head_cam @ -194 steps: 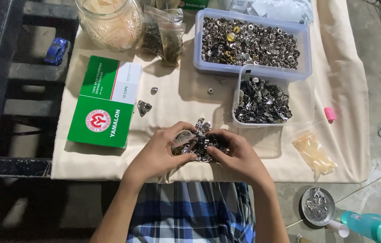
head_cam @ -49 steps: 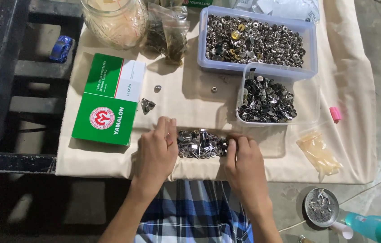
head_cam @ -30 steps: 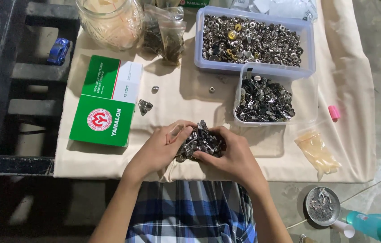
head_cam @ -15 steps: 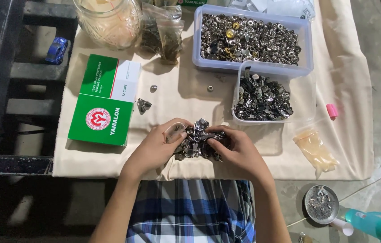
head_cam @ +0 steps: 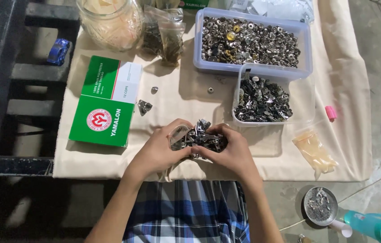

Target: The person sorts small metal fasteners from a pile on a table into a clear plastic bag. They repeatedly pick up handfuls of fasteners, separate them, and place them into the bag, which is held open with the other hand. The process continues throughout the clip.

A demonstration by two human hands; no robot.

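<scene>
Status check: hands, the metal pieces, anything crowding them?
Left hand and right hand cupped together round a heap of small metal pieces. Heap lifted just above the cream cloth. Clear tub of similar pieces close beyond; green box on the left.

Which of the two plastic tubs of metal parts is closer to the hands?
The smaller clear tub, just beyond the right hand. The larger tub sits behind it at the table's far edge, holding round silvery pieces.
</scene>
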